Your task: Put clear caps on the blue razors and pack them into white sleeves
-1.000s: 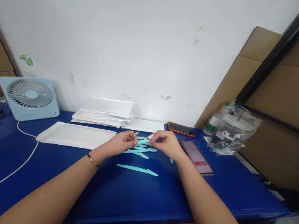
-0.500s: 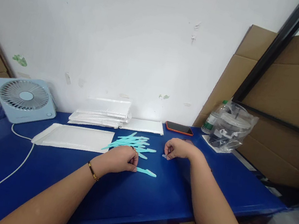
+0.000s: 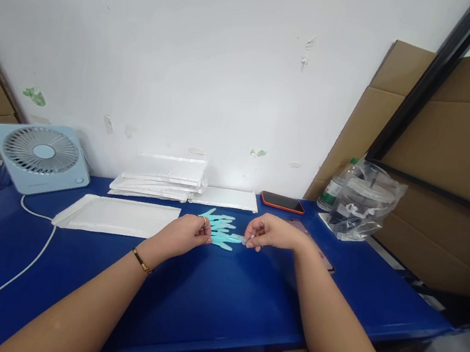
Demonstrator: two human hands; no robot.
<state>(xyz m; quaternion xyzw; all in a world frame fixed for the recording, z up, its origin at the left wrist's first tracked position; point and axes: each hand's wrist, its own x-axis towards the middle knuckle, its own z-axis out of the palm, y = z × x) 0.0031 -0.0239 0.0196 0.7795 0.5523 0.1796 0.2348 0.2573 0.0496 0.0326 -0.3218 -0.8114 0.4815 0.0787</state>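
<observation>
My left hand (image 3: pixel 185 236) is closed, thumb and fingers pinching the handle of a turquoise eyebrow razor (image 3: pixel 229 239) whose blade end points right. Facing it, my right hand (image 3: pixel 269 232) pinches a small clear cap (image 3: pixel 244 240) at the tip of that razor. Whether the cap is over the blade or only touching it, I cannot tell. Behind my left fingers lies a pile of several turquoise eyebrow razors (image 3: pixel 222 220), partly hidden by that hand.
A white padded mailer (image 3: pixel 116 217) lies left of the pile, with stacked mailers (image 3: pixel 155 187) against the wall. An orange-edged phone (image 3: pixel 282 202) lies at the back. A blue fan (image 3: pixel 41 157) stands left; a bottle (image 3: pixel 331 191) and a bagged cup (image 3: pixel 365 199) stand right.
My left hand has moved up and away from me with the razor, toward the pile. My right hand has shifted left, bringing the clear cap to the razor's tip.
</observation>
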